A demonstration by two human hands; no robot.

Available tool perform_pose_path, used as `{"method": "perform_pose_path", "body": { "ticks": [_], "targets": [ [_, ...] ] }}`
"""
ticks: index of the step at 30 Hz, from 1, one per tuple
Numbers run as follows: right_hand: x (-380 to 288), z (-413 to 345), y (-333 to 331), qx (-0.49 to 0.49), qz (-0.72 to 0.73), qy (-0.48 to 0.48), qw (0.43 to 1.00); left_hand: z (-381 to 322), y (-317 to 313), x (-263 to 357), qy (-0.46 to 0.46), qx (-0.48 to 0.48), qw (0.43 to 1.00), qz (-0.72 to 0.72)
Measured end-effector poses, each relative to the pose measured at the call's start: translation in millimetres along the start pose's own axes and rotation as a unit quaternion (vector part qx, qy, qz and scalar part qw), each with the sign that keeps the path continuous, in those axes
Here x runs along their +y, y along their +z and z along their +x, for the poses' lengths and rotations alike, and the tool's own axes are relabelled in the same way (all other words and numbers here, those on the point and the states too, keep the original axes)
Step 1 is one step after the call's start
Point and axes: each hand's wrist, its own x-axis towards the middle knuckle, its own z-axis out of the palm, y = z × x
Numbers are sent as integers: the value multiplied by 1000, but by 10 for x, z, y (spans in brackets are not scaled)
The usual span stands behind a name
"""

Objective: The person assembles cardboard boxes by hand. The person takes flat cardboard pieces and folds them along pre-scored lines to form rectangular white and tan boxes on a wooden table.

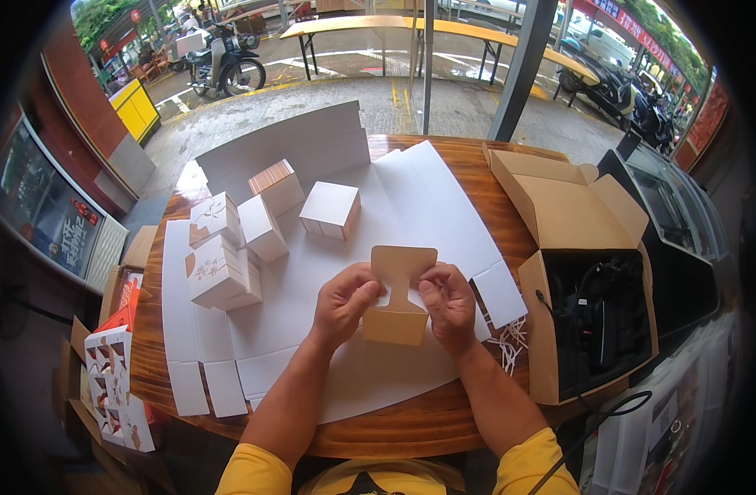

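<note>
Between my hands is a small brown cardboard box (395, 327) with its flaps unfolded upward. My left hand (345, 303) pinches a flap on its left side, thumb and fingers closed on it. On the opposite side my right hand (449, 303) grips another flap the same way. The box is over a large white cardboard sheet (291, 337) spread on a wooden table. Ahead of my hands sits a closed white box (330, 207) with striped sides. Several more small white boxes (220, 266) are grouped to the left, some with brown printed patterns.
The glossy wooden table (409, 436) has a curved front edge. An opened brown carton (535, 328) holding black equipment and a cable stands at right, near white paper strips (511, 343). Printed white cartons (115, 383) lie low at left. A metal post (520, 74) rises beyond the table.
</note>
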Motion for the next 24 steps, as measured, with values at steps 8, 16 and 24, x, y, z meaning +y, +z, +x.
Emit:
{"method": "perform_pose_path", "body": {
  "ticks": [8, 16, 24],
  "targets": [
    [-105, 19, 66, 16, 55, 18, 998, 29, 126, 105, -3, 47, 996, -71],
    [-45, 57, 5, -42, 87, -15, 995, 53, 53, 22, 68, 3, 997, -26],
    [-120, 43, 39, -65, 37, -24, 997, 45, 67, 19, 74, 20, 997, -26]
  ]
}}
